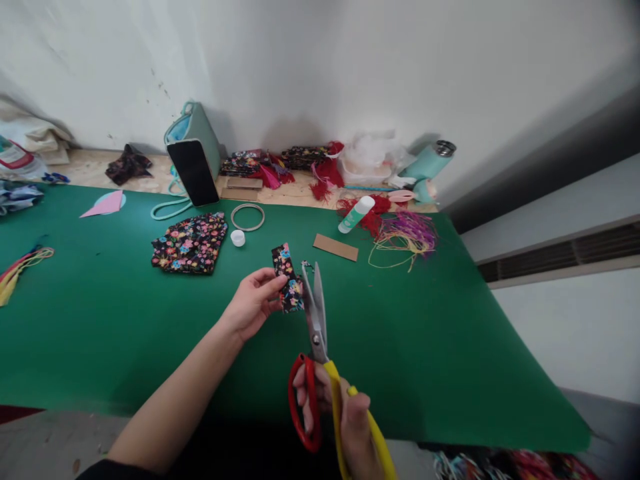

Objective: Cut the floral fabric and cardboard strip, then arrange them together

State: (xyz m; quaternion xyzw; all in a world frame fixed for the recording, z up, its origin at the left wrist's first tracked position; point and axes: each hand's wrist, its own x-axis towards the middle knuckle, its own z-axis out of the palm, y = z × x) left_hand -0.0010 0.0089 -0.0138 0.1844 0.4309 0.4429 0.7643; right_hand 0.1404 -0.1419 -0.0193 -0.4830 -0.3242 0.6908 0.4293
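My left hand [256, 298] pinches a small strip of black floral fabric [291, 293] between thumb and fingers. Around the red and yellow handles of a pair of scissors [316, 320], my right hand [354, 420] is closed. The blades are slightly parted and point away from me, right beside the strip's right edge. A tiny floral scrap [307, 265] shows by the blade tips; whether it is loose I cannot tell. Left of my hands lies a folded floral cloth [190, 244]. A brown cardboard strip [335, 247] rests beyond the scissors.
On the green table [430, 333] are a glue stick [357, 214], a white cap [238, 238], a ring [248, 217] and purple and yellow threads [407, 237]. A phone [194, 172] leans on a teal pouch [209, 137] near the wall. A teal bottle [430, 163] stands back right.
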